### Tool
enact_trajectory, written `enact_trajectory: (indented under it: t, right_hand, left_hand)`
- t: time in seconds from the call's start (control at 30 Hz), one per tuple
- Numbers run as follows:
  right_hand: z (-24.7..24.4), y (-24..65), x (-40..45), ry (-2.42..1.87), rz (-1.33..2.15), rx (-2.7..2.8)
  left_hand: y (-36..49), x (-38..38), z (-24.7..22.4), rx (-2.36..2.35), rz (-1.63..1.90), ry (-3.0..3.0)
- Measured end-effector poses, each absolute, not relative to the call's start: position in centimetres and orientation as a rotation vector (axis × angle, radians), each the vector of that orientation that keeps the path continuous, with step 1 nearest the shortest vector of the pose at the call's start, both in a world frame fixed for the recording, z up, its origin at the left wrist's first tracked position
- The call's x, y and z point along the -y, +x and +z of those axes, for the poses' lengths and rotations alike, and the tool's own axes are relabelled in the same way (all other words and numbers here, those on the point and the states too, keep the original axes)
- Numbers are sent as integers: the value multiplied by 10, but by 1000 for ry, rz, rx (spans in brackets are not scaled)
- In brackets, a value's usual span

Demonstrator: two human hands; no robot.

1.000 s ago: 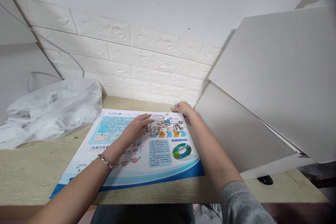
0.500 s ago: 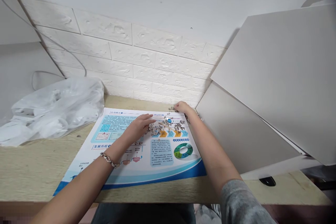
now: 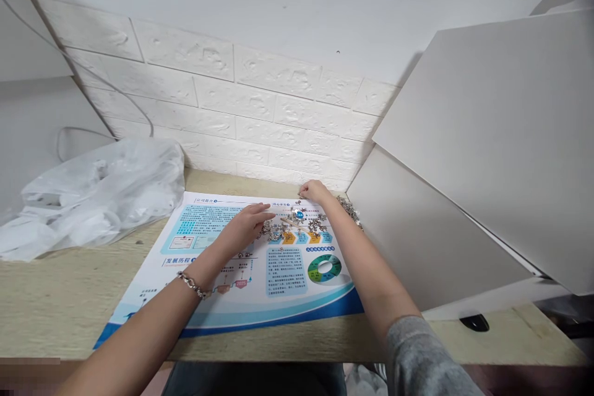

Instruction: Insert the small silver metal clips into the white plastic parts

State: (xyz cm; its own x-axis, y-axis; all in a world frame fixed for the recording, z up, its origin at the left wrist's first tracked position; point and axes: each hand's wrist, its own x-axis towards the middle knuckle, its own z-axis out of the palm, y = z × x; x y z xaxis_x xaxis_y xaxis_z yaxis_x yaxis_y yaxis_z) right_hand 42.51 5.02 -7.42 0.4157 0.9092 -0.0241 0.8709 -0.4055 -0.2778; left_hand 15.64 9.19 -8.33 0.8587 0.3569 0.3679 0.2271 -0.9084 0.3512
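A printed poster (image 3: 223,309) with Chinese text and a green ring chart lies on the table. Small metallic pieces, too small to name, form a loose pile (image 3: 276,230) on its upper part. My left hand (image 3: 250,221), with a chain bracelet on its wrist, rests at the left side of this pile, fingers stretched out and apart. At the poster's far edge my right hand (image 3: 314,190) is closed, fingertips pressed together; what they hold, if anything, cannot be made out. A small piece lies just below those fingertips. More metallic pieces (image 3: 348,207) lie beyond my right wrist.
A crumpled translucent plastic bag (image 3: 106,185) sits on the wooden table (image 3: 55,297) at the left. Behind stands a white brick-patterned wall (image 3: 260,111). Large grey-white panels (image 3: 487,136) lean at the right, with a small black object (image 3: 474,322) near their base.
My right hand has shifted slightly left along the poster's far edge, uncovering metallic pieces beside its wrist. My left hand stays in almost the same place.
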Motion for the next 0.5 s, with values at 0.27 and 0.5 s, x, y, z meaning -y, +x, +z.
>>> enact_trajectory:
  t: [0.27, 0.5]
  right_hand:
    - [-66, 428, -52, -2514, 217, 1478]
    - [-52, 466, -11, -2657, 296, 1235]
  left_hand:
    - [157, -92, -85, -431, 638, 2734]
    - [157, -93, -85, -440, 606, 2724]
